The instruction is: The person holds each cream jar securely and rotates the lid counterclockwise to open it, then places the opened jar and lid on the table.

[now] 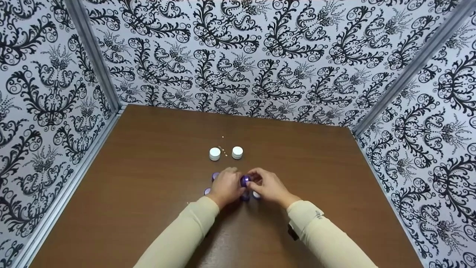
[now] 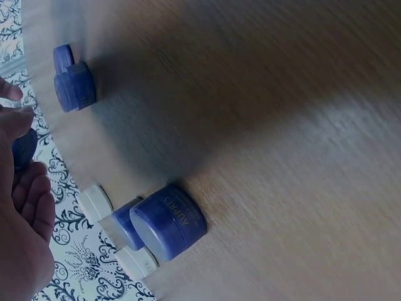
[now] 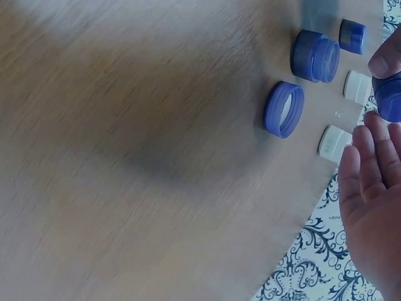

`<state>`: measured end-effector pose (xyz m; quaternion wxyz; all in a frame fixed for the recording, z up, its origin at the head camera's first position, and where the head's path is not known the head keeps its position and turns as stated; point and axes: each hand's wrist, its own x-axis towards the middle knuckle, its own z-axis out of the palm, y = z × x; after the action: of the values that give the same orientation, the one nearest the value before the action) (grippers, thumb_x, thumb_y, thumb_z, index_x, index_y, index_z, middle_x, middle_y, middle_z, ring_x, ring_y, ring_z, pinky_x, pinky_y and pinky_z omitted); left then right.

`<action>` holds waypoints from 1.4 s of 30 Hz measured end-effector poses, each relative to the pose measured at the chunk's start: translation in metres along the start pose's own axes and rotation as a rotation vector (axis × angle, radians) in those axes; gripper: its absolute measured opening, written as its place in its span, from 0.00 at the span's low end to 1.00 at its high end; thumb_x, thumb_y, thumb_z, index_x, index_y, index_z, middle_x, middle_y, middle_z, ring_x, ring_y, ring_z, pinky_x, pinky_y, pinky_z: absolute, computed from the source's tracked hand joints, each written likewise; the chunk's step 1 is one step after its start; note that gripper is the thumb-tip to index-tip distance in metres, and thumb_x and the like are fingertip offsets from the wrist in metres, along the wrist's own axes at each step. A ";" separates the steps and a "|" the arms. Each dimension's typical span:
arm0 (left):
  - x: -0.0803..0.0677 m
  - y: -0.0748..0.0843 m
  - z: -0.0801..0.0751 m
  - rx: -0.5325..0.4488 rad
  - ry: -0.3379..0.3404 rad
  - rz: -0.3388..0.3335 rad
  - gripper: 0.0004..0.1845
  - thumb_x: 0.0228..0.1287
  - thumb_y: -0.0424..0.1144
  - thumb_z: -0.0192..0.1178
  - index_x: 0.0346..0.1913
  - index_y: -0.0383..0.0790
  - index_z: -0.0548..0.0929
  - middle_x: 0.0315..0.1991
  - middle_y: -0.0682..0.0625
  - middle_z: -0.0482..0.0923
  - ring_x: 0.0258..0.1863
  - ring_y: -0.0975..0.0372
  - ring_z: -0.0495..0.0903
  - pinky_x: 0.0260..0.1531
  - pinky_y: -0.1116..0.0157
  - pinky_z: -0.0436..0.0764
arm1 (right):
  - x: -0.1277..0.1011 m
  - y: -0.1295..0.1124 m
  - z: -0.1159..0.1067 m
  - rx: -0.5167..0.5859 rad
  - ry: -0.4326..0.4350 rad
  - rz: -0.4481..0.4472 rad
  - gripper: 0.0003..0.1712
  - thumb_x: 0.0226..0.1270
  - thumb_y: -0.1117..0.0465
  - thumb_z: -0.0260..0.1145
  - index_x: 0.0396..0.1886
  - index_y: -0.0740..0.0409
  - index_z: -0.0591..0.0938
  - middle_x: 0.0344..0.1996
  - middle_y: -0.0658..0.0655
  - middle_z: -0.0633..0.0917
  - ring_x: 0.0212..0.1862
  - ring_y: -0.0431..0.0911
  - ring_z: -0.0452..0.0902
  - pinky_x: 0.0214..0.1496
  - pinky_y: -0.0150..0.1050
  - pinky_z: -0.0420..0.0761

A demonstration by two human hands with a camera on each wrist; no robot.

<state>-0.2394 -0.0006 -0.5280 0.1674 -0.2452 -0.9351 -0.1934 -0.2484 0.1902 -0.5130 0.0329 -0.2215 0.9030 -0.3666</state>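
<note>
Purple and glossy, the small round jar (image 1: 244,181) sits pinched between the left hand (image 1: 225,187) and right hand (image 1: 268,186), fingers of both curled round it. Two white lids (image 1: 215,153) lie just beyond the jar on the brown table (image 1: 148,178).

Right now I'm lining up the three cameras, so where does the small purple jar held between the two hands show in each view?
Head: the purple jar sits at centre, pinched between the left hand and the right hand.
Left wrist: purple jar at the far left edge, mostly hidden behind the fingers.
Right wrist: purple jar at the far right edge, upper part.
Shared landmark: the pair of white jars beyond it.
</note>
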 end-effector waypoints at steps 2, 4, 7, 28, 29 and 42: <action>0.000 0.000 0.001 -0.001 0.007 -0.001 0.16 0.48 0.47 0.75 0.34 0.39 0.86 0.31 0.49 0.79 0.35 0.54 0.80 0.43 0.58 0.79 | 0.000 0.001 0.000 -0.023 0.006 0.011 0.15 0.69 0.53 0.66 0.50 0.54 0.82 0.40 0.48 0.86 0.41 0.42 0.82 0.46 0.42 0.80; 0.000 0.000 0.001 -0.002 0.013 -0.002 0.16 0.48 0.47 0.75 0.33 0.38 0.86 0.31 0.49 0.78 0.35 0.54 0.79 0.42 0.57 0.79 | 0.000 0.002 0.000 -0.046 0.015 0.013 0.15 0.71 0.51 0.65 0.49 0.53 0.83 0.40 0.47 0.86 0.41 0.41 0.82 0.46 0.42 0.80; 0.000 0.000 0.001 -0.005 0.007 0.000 0.15 0.47 0.46 0.75 0.33 0.38 0.86 0.31 0.49 0.78 0.35 0.54 0.79 0.41 0.57 0.79 | -0.001 0.001 0.001 -0.045 0.023 0.008 0.13 0.70 0.51 0.65 0.47 0.53 0.84 0.38 0.46 0.86 0.39 0.40 0.82 0.45 0.41 0.79; 0.001 0.000 0.001 -0.027 0.016 0.021 0.15 0.48 0.45 0.76 0.33 0.38 0.86 0.32 0.49 0.79 0.35 0.54 0.80 0.41 0.57 0.79 | 0.000 0.003 0.001 -0.034 0.021 -0.007 0.14 0.69 0.52 0.66 0.48 0.55 0.83 0.38 0.48 0.86 0.40 0.43 0.82 0.45 0.44 0.80; 0.001 0.000 0.001 -0.026 0.018 0.023 0.15 0.47 0.45 0.76 0.32 0.38 0.85 0.32 0.49 0.79 0.35 0.54 0.80 0.41 0.57 0.79 | 0.000 0.003 0.001 -0.042 0.021 -0.002 0.14 0.70 0.51 0.66 0.47 0.54 0.84 0.38 0.47 0.86 0.40 0.42 0.82 0.45 0.44 0.80; 0.001 0.001 0.000 -0.014 -0.010 0.007 0.16 0.47 0.44 0.76 0.34 0.38 0.86 0.32 0.49 0.79 0.36 0.54 0.80 0.43 0.58 0.79 | -0.002 0.001 0.000 0.019 0.013 -0.055 0.14 0.60 0.63 0.70 0.47 0.56 0.82 0.36 0.47 0.85 0.38 0.41 0.82 0.41 0.40 0.80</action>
<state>-0.2394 0.0004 -0.5276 0.1619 -0.2505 -0.9337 -0.1982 -0.2470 0.1913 -0.5143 0.0192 -0.2435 0.8933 -0.3773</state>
